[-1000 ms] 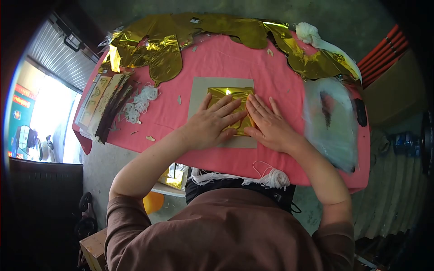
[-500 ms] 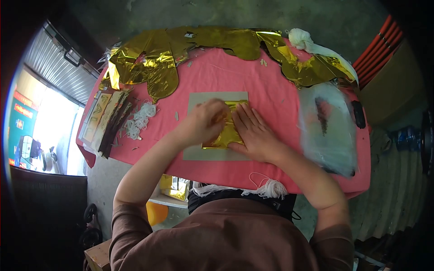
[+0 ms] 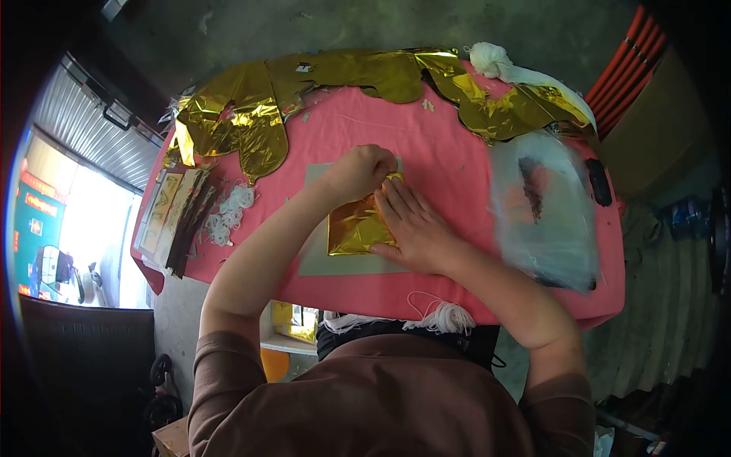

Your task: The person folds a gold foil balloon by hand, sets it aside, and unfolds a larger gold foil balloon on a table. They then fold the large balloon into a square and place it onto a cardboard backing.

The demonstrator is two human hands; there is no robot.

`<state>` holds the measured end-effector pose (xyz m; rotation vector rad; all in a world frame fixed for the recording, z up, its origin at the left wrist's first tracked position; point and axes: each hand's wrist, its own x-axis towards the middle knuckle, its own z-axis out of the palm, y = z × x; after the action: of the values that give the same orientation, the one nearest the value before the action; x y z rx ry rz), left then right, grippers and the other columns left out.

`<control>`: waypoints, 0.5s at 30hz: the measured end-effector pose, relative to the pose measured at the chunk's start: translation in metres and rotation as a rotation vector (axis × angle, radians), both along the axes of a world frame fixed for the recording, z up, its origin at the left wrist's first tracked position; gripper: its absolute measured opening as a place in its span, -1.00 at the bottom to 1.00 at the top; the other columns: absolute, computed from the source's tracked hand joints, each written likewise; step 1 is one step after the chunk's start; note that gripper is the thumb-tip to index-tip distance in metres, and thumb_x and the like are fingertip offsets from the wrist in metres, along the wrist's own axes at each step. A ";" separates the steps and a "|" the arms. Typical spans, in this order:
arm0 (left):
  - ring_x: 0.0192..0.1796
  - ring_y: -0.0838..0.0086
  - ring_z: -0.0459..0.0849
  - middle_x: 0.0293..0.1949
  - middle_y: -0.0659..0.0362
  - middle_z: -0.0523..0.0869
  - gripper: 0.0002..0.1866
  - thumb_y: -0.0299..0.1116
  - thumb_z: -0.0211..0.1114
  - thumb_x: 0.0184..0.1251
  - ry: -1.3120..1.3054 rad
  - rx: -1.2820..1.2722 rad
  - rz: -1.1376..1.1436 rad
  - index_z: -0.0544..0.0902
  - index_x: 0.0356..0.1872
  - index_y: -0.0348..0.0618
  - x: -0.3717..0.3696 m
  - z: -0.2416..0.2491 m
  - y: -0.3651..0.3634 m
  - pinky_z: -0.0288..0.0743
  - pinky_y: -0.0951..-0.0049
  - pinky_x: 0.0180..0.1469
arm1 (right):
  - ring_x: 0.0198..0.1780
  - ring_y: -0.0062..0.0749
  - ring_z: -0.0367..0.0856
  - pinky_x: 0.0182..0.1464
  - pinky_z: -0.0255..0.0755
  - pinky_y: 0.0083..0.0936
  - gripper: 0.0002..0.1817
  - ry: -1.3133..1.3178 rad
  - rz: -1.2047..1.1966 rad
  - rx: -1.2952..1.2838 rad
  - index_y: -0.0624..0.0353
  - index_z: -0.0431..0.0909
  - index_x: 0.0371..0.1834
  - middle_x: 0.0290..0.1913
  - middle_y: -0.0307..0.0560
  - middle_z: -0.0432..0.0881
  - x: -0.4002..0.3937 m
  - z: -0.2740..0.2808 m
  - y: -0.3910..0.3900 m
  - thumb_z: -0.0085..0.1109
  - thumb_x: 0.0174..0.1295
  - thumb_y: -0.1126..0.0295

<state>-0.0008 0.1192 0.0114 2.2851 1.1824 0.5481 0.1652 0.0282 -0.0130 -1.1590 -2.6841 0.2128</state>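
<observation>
A folded gold foil sheet lies on a flat grey board at the middle of the pink-covered table. My right hand rests flat on the right part of the foil, its fingers stretched out. Above the foil's upper edge, my left hand is closed with curled fingers. What those fingers hold, if anything, is hidden by the hand. A small bit of foil shows between the two hands.
Large gold foil pieces lie along the table's far edge, beside a white string bundle. Clear plastic bags lie right, near a black object. Left are stacked cards and white string loops. A string hank lies at the front.
My left hand has moved up and slightly right, from over the foil to its top edge, and curled tighter. My right hand stays flat on the foil. The whole view has shifted slightly.
</observation>
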 end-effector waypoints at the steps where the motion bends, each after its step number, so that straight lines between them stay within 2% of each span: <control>1: -0.23 0.30 0.66 -0.30 0.07 0.68 -0.85 -0.52 0.19 0.17 0.002 -0.001 -0.001 0.64 -0.24 -0.24 0.000 0.001 0.000 0.52 0.38 -0.12 | 0.49 0.03 -0.21 0.47 -0.34 -0.17 -0.09 0.006 -0.002 0.000 0.42 -0.10 0.39 0.42 0.36 -0.10 0.000 -0.002 0.000 -0.13 0.24 -0.16; 15: -0.22 0.34 0.66 -0.33 0.07 0.68 -0.82 -0.48 0.19 0.14 0.138 -0.190 -0.049 0.62 -0.23 -0.25 0.004 0.009 0.013 0.51 0.39 -0.11 | 0.48 0.04 -0.17 0.46 -0.29 -0.17 -0.09 0.039 -0.016 0.031 0.44 -0.05 0.38 0.40 0.37 -0.04 -0.001 -0.006 0.000 -0.10 0.23 -0.15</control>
<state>0.0034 0.1321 0.0206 2.2096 1.1855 0.2518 0.1642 0.0281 -0.0190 -1.1546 -2.6346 0.1891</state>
